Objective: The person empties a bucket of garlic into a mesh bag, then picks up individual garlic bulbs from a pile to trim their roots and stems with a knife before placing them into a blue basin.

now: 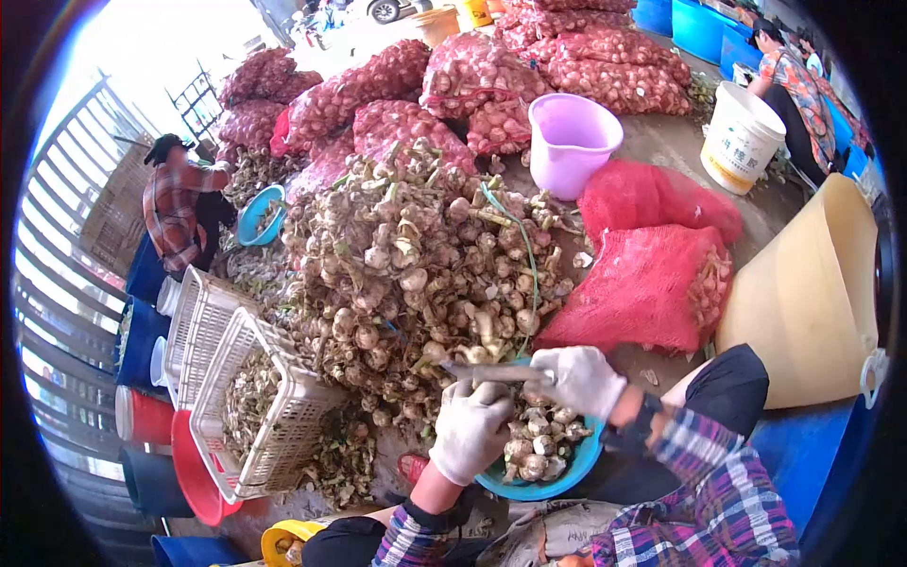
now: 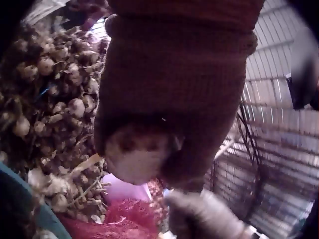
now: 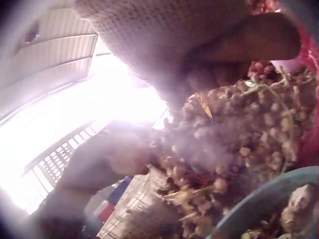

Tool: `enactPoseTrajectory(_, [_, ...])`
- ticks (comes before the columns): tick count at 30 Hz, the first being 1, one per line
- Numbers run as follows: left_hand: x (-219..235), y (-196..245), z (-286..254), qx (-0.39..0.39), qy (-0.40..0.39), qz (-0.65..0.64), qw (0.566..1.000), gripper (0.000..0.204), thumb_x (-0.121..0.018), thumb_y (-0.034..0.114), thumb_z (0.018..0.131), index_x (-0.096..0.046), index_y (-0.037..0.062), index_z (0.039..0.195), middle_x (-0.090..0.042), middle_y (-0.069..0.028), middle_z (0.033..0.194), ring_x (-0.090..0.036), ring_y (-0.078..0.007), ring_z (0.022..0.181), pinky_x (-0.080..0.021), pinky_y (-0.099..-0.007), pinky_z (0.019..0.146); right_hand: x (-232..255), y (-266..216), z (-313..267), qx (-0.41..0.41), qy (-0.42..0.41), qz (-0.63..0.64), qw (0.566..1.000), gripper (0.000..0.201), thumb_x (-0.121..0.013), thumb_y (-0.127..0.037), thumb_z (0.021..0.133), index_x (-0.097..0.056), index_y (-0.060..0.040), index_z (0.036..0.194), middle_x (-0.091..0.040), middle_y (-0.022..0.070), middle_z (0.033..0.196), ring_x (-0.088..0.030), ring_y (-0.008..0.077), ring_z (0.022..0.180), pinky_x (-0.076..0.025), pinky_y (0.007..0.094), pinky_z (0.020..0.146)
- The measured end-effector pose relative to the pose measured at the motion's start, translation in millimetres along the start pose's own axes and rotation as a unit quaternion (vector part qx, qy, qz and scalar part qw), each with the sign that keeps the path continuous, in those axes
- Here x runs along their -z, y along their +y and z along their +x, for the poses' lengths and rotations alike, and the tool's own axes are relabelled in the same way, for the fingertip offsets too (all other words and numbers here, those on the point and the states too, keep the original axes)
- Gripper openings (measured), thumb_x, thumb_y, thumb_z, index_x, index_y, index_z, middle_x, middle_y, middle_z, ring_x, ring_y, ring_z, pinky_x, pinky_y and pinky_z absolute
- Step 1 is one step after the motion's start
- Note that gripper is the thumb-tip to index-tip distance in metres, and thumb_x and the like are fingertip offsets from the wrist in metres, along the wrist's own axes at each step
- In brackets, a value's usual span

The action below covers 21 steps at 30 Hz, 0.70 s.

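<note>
My left hand (image 1: 468,435), in a white knit glove, is curled round a pale garlic bulb (image 2: 139,157), mostly hidden by the fingers. In the head view my gloved right hand (image 1: 579,380) grips a long grey metal cutting tool (image 1: 496,372). Its blade end reaches left across the tops of my left fingers. Below both hands stands a turquoise basin (image 1: 534,492) holding several trimmed garlic bulbs (image 1: 537,444). Just beyond them rises a big heap of garlic (image 1: 406,265) with stems on.
White plastic crates (image 1: 307,430) stand left of the heap, one with trimmings inside. Red mesh sacks (image 1: 633,293) lie to the right, near a lilac bucket (image 1: 572,142) and a tall cream tub (image 1: 803,293). Full sacks (image 1: 482,76) are stacked behind. Another person (image 1: 179,203) sits at left.
</note>
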<state>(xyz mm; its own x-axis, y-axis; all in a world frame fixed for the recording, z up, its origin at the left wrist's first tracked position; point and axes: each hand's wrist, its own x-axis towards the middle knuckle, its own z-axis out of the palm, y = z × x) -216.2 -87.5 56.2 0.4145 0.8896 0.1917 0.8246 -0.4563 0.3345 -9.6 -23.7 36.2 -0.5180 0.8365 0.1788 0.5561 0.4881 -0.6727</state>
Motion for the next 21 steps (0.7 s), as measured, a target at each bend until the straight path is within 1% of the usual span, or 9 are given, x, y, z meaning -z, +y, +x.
enactPoseTrajectory(3, [4.5,5.7,-7.8,-0.044,-0.033,-0.004,0.998,0.015,-0.072,0.016,0.063,-0.068,0.0160,0.077,-0.063,-0.0015,0.102,-0.057,-0.0279,0.099,-0.043,-0.0418,0.091,-11.9,60.7,-12.1,-0.146,-0.103,-0.140,0.974,0.022,-0.067,-0.038,0.082,-0.063,-0.0164,0.085,-0.064,0.0119,0.070,-0.066,0.0351,0.072,-0.050,0.0477,0.060])
enactPoseTrajectory(7, [-48.6,-15.3,-29.1,0.032,-0.236,-0.260,0.936,0.060,-0.078,0.021,0.069,-0.058,0.0114,0.125,-0.058,-0.0166,0.120,-0.058,-0.0398,0.110,-0.052,-0.0425,0.088,1.2,41.0,-19.1,-0.175,-0.039,-0.077,0.981,0.026,-0.071,-0.039,0.080,-0.063,-0.0151,0.085,-0.065,0.0113,0.071,-0.065,0.0357,0.071,-0.051,0.0463,0.061])
enactPoseTrajectory(8, [-66.5,-34.6,-31.7,0.021,-0.122,-0.243,0.962,0.057,-0.078,0.022,0.071,-0.058,0.0075,0.122,-0.059,-0.0191,0.122,-0.059,-0.0376,0.110,-0.051,-0.0422,0.091,2.0,40.7,-18.8,-0.176,-0.043,-0.074,0.981,0.026,-0.071,-0.039,0.080,-0.063,-0.0151,0.085,-0.065,0.0113,0.071,-0.065,0.0357,0.071,-0.051,0.0463,0.061])
enactPoseTrajectory(10, [-77.3,-80.4,-18.0,0.250,-0.076,-0.225,0.939,0.056,-0.078,0.022,0.070,-0.059,0.0059,0.121,-0.062,-0.0204,0.117,-0.060,-0.0363,0.107,-0.049,-0.0415,0.093,0.0,42.2,-21.0,-0.202,-0.004,-0.024,0.979,0.025,-0.077,-0.031,0.076,-0.062,-0.0115,0.084,-0.062,0.0140,0.067,-0.063,0.0366,0.066,-0.049,0.0439,0.058])
enactPoseTrajectory(11, [-94.7,-109.3,-18.7,0.305,-0.004,-0.129,0.944,0.059,-0.077,0.024,0.071,-0.057,0.0064,0.123,-0.062,-0.0203,0.115,-0.061,-0.0366,0.106,-0.050,-0.0413,0.091,-2.7,44.5,-22.0,-0.215,-0.015,-0.010,0.976,0.024,-0.077,-0.030,0.077,-0.062,-0.0118,0.085,-0.062,0.0139,0.067,-0.063,0.0370,0.066,-0.049,0.0447,0.058])
enactPoseTrajectory(13, [-121.5,-156.6,-6.1,0.385,-0.016,-0.060,0.921,0.071,-0.075,0.027,0.074,-0.042,0.0098,0.133,-0.056,-0.0270,0.116,-0.060,-0.0433,0.100,-0.052,-0.0464,0.084,-4.5,42.8,-17.7,-0.208,-0.035,-0.045,0.976,0.024,-0.075,-0.032,0.077,-0.063,-0.0131,0.085,-0.063,0.0134,0.068,-0.064,0.0366,0.068,-0.050,0.0449,0.060])
enactPoseTrajectory(16, [-163.4,-210.0,18.1,0.515,-0.126,-0.023,0.848,0.063,-0.076,0.026,0.073,-0.046,0.0069,0.126,-0.057,-0.0270,0.118,-0.061,-0.0441,0.106,-0.052,-0.0471,0.087,-13.9,48.7,-9.9,-0.212,-0.048,-0.048,0.975,0.028,-0.074,-0.039,0.078,-0.062,-0.0142,0.084,-0.063,0.0131,0.068,-0.064,0.0376,0.068,-0.051,0.0464,0.060])
enactPoseTrajectory(20, [-144.6,-220.1,17.6,0.506,-0.187,-0.032,0.842,0.070,-0.081,0.030,0.069,-0.049,0.0072,0.127,-0.064,-0.0217,0.111,-0.065,-0.0365,0.102,-0.052,-0.0465,0.088,-10.8,50.4,-10.2,-0.191,-0.055,-0.104,0.975,0.028,-0.074,-0.038,0.078,-0.060,-0.0140,0.082,-0.062,0.0127,0.067,-0.064,0.0377,0.068,-0.051,0.0462,0.059])
enactPoseTrajectory(21, [-139.9,-220.5,3.4,0.473,-0.104,-0.102,0.869,0.071,-0.081,0.029,0.069,-0.049,0.0072,0.128,-0.066,-0.0182,0.107,-0.067,-0.0315,0.099,-0.054,-0.0433,0.085,-8.3,46.5,-6.7,-0.190,-0.038,-0.063,0.979,0.028,-0.073,-0.038,0.079,-0.060,-0.0137,0.081,-0.062,0.0129,0.067,-0.064,0.0376,0.067,-0.051,0.0460,0.058])
